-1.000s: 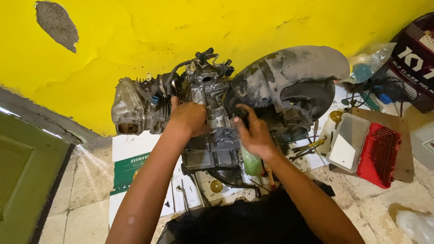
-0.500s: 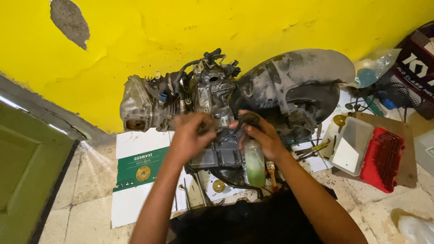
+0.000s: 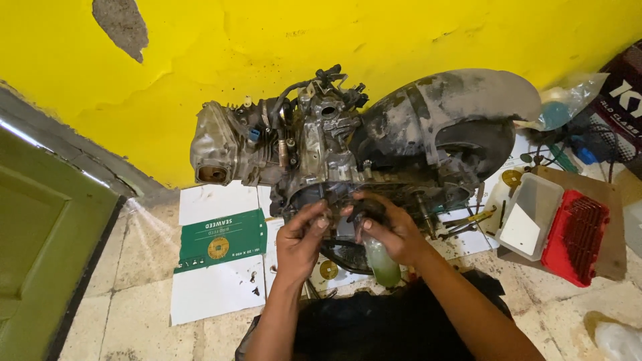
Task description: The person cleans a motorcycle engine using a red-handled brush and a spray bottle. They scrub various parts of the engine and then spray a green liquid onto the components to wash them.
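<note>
Left hand: the left hand (image 3: 302,239) is half curled, fingers bent, its fingertips (image 3: 321,220) touching the lower edge of the scooter engine (image 3: 314,150); whether it pinches a small part there I cannot tell.
Right hand: the right hand (image 3: 391,230) is closed around the top of a small bottle of greenish liquid (image 3: 382,262), which hangs below the palm, its fingers also close against the engine's underside.
Hands together: both hands sit side by side, nearly touching, just under the middle of the engine.
Engine: 1 grimy grey engine, lying on the floor along the yellow wall (image 3: 221,60), with 1 dusty grey mudguard (image 3: 461,100) over its rear wheel at the right.
Under the engine: 1 flattened cardboard sheet, white and green (image 3: 217,251), spread on the tiled floor (image 3: 140,267).
Trays: 1 white plastic container (image 3: 531,214) and 1 red ribbed tray (image 3: 576,237), touching, right of the engine.
Door: 1 green door (image 3: 40,241) at the left edge.
Bags: 1 clear plastic bag (image 3: 568,100) by the wall at the upper right.
</note>
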